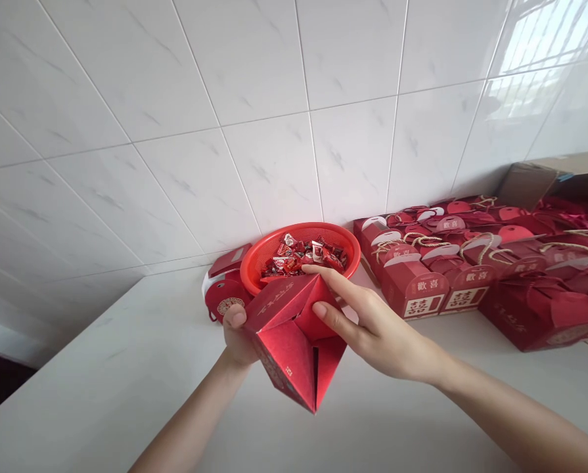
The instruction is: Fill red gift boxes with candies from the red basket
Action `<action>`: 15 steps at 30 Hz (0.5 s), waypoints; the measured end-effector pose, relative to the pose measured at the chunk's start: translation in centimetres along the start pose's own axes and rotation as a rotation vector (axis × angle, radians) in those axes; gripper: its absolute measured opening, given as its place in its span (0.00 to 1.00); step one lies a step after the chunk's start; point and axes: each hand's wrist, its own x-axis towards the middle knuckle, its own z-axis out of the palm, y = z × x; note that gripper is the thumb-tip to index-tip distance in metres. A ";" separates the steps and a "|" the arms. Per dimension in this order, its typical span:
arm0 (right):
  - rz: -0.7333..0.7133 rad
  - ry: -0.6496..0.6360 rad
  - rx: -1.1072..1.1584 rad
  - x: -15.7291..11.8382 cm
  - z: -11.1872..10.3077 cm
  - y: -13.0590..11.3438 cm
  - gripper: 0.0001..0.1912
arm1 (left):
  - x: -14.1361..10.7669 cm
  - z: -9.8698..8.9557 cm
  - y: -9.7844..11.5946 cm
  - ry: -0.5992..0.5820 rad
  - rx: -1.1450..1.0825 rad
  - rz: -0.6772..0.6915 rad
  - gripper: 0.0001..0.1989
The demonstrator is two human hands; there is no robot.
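Observation:
A red paper gift box (294, 355) is held tilted in the air above the white counter, its folded end flaps facing me. My left hand (239, 332) grips its left side, thumb on top and the other fingers hidden behind. On the right edge, my right hand (367, 318) pinches a flap between thumb and index finger. Just behind the box stands a red plastic basket (301, 230) with wrapped candies (294, 253) in it. The box covers part of the basket's front rim.
Another red box (227, 289) lies left of the basket. Several finished-looking red boxes with rope handles (426, 282) stand in rows on the right. Behind them is a brown cardboard carton (530, 180). A tiled wall (264, 79) bounds the white counter (126, 368).

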 end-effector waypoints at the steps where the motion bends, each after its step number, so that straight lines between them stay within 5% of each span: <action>1: -0.003 0.004 -0.006 0.0 0.0 0.1 0.25 | 0.0 -0.1 0.0 -0.009 0.009 0.018 0.18; 15: -0.035 0.044 -0.088 0.1 0.0 0.5 0.14 | -0.4 0.0 -0.2 -0.054 0.082 0.092 0.24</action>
